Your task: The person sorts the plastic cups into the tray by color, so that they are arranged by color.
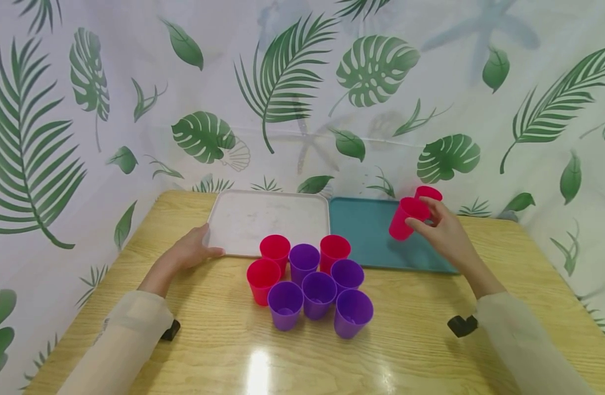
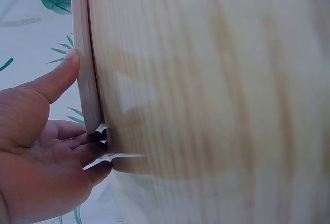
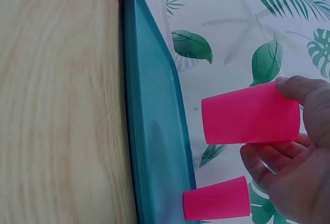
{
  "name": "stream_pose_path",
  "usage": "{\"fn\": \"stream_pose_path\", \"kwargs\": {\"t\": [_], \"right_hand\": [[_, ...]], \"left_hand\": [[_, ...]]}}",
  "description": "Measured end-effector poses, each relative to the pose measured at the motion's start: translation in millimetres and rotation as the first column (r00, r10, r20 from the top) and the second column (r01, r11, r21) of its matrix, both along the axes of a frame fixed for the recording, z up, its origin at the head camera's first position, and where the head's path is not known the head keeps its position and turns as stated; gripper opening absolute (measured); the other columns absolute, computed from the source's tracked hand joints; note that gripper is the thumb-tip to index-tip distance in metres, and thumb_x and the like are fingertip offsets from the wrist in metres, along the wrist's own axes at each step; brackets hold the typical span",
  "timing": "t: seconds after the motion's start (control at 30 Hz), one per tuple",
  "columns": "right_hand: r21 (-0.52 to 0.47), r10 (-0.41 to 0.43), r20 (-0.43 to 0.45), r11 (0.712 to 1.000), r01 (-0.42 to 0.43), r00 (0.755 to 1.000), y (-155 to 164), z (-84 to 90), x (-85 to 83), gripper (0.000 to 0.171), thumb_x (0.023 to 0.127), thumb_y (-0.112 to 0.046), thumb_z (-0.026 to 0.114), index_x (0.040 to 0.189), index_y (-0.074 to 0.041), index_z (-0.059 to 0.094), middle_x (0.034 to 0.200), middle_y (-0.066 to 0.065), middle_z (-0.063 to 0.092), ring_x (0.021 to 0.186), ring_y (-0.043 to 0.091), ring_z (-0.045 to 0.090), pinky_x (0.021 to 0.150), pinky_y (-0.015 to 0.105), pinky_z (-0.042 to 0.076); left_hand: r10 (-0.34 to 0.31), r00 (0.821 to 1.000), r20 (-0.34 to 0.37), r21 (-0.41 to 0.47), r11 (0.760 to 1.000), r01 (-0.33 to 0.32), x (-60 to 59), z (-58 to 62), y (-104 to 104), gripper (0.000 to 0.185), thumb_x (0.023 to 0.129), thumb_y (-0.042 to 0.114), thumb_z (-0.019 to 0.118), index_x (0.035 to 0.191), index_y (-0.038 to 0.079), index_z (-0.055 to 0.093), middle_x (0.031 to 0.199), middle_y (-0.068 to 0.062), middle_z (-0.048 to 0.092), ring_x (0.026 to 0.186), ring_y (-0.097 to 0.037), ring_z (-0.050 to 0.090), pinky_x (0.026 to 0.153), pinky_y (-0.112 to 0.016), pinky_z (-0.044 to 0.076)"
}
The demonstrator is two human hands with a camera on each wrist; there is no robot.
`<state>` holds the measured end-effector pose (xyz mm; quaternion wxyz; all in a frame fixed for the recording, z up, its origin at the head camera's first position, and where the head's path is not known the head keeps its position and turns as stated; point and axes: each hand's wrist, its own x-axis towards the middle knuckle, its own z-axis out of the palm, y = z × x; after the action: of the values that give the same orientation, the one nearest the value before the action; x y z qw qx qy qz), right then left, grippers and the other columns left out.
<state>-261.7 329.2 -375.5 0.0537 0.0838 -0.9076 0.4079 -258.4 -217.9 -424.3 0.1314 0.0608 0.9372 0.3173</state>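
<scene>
My right hand (image 1: 442,227) grips a red cup (image 1: 405,220) by its rim, thumb on one side and fingers on the other. In the right wrist view the held cup (image 3: 247,114) hangs above the teal tray (image 3: 157,121). A second red cup (image 3: 219,198) stands on that tray, partly hidden behind the hand in the head view. My left hand (image 1: 191,249) rests at the near left corner of the white tray (image 1: 263,216). Its thumb touches the front rim, as the left wrist view shows, while the other fingers lie beside the corner.
Before the trays stands a close cluster of red cups (image 1: 261,278) and purple cups (image 1: 352,311), all upright with mouths up. The wooden table (image 1: 208,340) extends around them. Behind the trays hangs a leaf-patterned cloth (image 1: 292,137).
</scene>
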Motion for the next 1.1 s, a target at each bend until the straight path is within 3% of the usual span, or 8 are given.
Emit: {"fn": "stream_pose_path", "kwargs": {"t": [0.23,0.37,0.43,0.5,0.67,1.1], "right_hand": [[0.001,-0.018,-0.029,1.0,0.018,0.999,-4,-0.4,-13.1,0.08,0.099,-0.038,0.069,0.16,-0.002,0.032,0.143,0.027,0.054,0.119,0.041,0.055,0.076,0.008,0.048],[0.013,-0.041,-0.031,0.999,0.042,0.999,-6,-1.1,-22.7,0.083,0.099,-0.043,0.068,0.16,0.0,0.031,0.148,0.028,0.05,0.129,0.044,0.052,0.098,0.036,0.056],[0.016,-0.054,-0.028,0.998,0.055,0.998,-7,-1.2,-27.6,0.085,0.099,-0.045,0.068,0.16,0.001,0.029,0.153,0.029,0.046,0.136,0.046,0.047,0.106,0.052,0.05],[0.006,-0.064,-0.025,0.998,0.064,0.998,-9,-1.6,-32.8,0.086,0.099,-0.045,0.068,0.16,0.002,0.029,0.154,0.029,0.044,0.138,0.046,0.046,0.109,0.06,0.045],[-0.009,-0.078,-0.039,0.997,0.078,0.996,-14,-3.0,-45.9,0.084,0.099,-0.04,0.069,0.159,0.005,0.031,0.151,0.029,0.048,0.132,0.042,0.052,0.108,0.057,0.047],[0.019,-0.087,-0.096,0.996,0.089,0.992,-36,-17.2,-73.9,0.074,0.098,-0.024,0.071,0.151,0.013,0.036,0.15,0.034,0.046,0.132,0.048,0.048,0.112,0.059,0.04]], "left_hand": [[0.007,1.0,0.014,0.007,1.0,-0.007,-0.1,0.5,0,0.094,0.1,0.028,0.071,0.156,-0.018,0.012,0.159,-0.042,0.018,0.15,-0.053,0.017,0.124,-0.059,0.015],[0.013,1.0,0.018,-0.003,1.0,-0.013,0.5,2.8,1,0.094,0.1,0.029,0.071,0.156,-0.018,0.012,0.16,-0.042,0.017,0.15,-0.053,0.016,0.124,-0.059,0.015],[0.01,1.0,0.016,-0.008,1.0,-0.01,0.5,3.4,0,0.094,0.099,0.029,0.071,0.156,-0.018,0.012,0.159,-0.042,0.017,0.15,-0.053,0.017,0.124,-0.059,0.015],[0.008,1.0,0.016,-0.006,1.0,-0.008,-0.2,3.0,0,0.094,0.1,0.029,0.07,0.156,-0.018,0.012,0.16,-0.042,0.017,0.15,-0.053,0.016,0.124,-0.059,0.015],[0.007,1.0,0.019,-0.002,1.0,-0.007,-0.5,1.7,0,0.094,0.1,0.029,0.071,0.157,-0.017,0.012,0.16,-0.041,0.017,0.151,-0.052,0.016,0.124,-0.058,0.015],[0.002,1.0,0.009,-0.016,1.0,-0.002,-1.5,-2.0,-1,0.093,0.1,0.029,0.07,0.156,-0.019,0.013,0.16,-0.041,0.017,0.15,-0.053,0.016,0.124,-0.059,0.014]]}}
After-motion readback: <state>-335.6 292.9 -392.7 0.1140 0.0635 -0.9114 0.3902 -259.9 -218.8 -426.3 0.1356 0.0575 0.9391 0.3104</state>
